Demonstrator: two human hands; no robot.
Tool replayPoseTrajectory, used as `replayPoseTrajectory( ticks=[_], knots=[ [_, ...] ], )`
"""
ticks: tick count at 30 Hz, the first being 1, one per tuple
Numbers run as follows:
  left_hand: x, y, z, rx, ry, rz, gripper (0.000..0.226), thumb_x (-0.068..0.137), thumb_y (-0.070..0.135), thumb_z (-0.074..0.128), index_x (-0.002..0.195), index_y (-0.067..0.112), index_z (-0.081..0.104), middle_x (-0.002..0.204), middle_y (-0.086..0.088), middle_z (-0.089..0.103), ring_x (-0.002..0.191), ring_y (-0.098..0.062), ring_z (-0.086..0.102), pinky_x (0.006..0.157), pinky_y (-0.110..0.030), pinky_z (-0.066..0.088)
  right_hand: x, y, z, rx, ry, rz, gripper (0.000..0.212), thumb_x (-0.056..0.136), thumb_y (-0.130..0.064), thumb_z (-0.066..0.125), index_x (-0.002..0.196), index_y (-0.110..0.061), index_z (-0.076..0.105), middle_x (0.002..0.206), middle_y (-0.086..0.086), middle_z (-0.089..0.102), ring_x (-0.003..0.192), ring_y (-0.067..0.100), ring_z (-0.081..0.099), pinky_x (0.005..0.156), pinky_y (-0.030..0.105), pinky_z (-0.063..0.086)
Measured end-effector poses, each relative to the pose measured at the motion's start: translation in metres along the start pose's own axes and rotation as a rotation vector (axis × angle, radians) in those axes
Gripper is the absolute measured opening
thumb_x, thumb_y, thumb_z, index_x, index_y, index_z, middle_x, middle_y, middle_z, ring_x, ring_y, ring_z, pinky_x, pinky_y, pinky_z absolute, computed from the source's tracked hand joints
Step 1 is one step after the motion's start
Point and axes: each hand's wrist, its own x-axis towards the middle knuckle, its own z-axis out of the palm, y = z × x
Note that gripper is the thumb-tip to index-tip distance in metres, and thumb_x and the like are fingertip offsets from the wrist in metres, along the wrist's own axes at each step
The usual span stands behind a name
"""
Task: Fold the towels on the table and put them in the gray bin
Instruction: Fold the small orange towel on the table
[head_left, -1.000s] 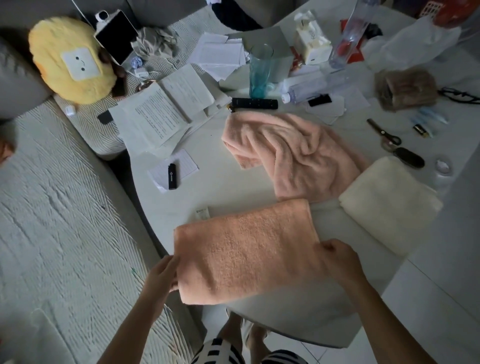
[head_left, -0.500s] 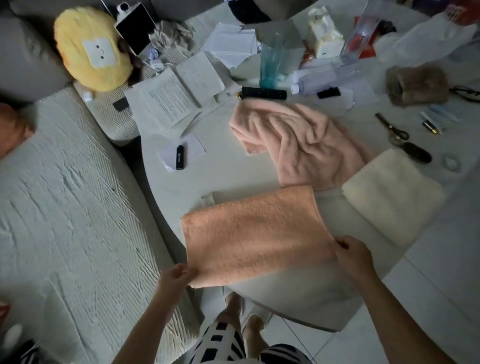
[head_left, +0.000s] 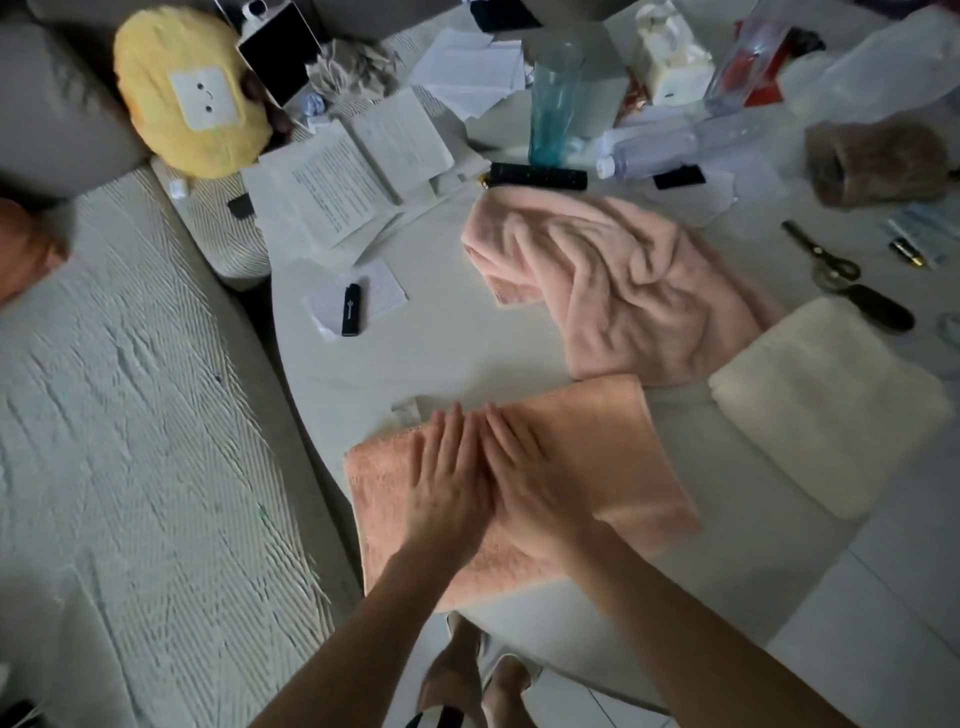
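The round white table (head_left: 415, 364) fills most of the view, smooth and matte, its near edge curving toward the person's feet. To its left runs a pale ribbed sofa cover (head_left: 130, 441), ridged like corduroy.

On the table nearest the edge lies the peach towel (head_left: 613, 447), a folded rectangle of short, nubby terry, one corner hanging just past the rim. Both hands lie on it side by side, touching along the index fingers. The left hand (head_left: 441, 488) is flat, palm down, fingers straight and close together, pointing away from the body. The right hand (head_left: 524, 483) mirrors it, fingers straight and pressed to the cloth, the forearm coming in from the lower right. Neither hand curls around anything.

Behind it, the pink towel (head_left: 623, 280) lies crumpled in soft, deep folds, plush and unfolded, its lower edge touching the peach one. To the right, the cream towel (head_left: 831, 410) sits folded into a thick, puffy block, apart from the peach towel.

A yellow round cushion (head_left: 192, 88) with a white square face rests on the sofa. Printed papers (head_left: 337, 187) spread over the table's far left. A teal tumbler (head_left: 556, 98) stands upright beyond a black remote (head_left: 537, 176). A small black lighter (head_left: 351, 310) lies on a paper slip. The gray bin is not in sight.
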Motion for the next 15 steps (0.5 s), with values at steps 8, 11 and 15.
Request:
replayPoseTrajectory(
  ticks=[8,11,15],
  knots=[
    [-0.002,-0.042,0.024,0.142,0.046,-0.130,0.073,0.098,0.070,0.012,0.158,0.034,-0.009,0.167,-0.004,-0.012,0.154,-0.025,-0.013,0.124,-0.047,-0.008,-0.047,0.124,-0.010,-0.129,0.041,0.297,0.074,0.096,-0.046,0.037,0.156,-0.005,0.020,0.164,0.012,0.020,0.151,0.027,0.018,0.119,0.048,0.024],
    [-0.006,-0.044,0.014,0.120,0.018,-0.207,0.071,0.099,0.068,0.008,0.159,0.034,-0.007,0.168,-0.003,-0.010,0.154,-0.025,-0.012,0.124,-0.050,-0.006,-0.062,0.136,-0.014,-0.092,0.013,0.386,0.073,0.097,-0.044,0.031,0.154,0.000,0.021,0.161,0.017,0.027,0.148,0.031,0.027,0.117,0.055,0.025],
    [-0.016,-0.057,-0.008,0.002,0.009,-0.270,0.065,0.101,0.059,0.029,0.159,0.032,0.017,0.165,-0.005,0.021,0.152,-0.027,0.017,0.122,-0.054,0.007,-0.061,0.122,-0.021,-0.027,0.014,0.548,0.074,0.096,-0.043,0.033,0.152,0.004,0.024,0.160,0.022,0.026,0.146,0.038,0.027,0.117,0.056,0.019]
  ],
)
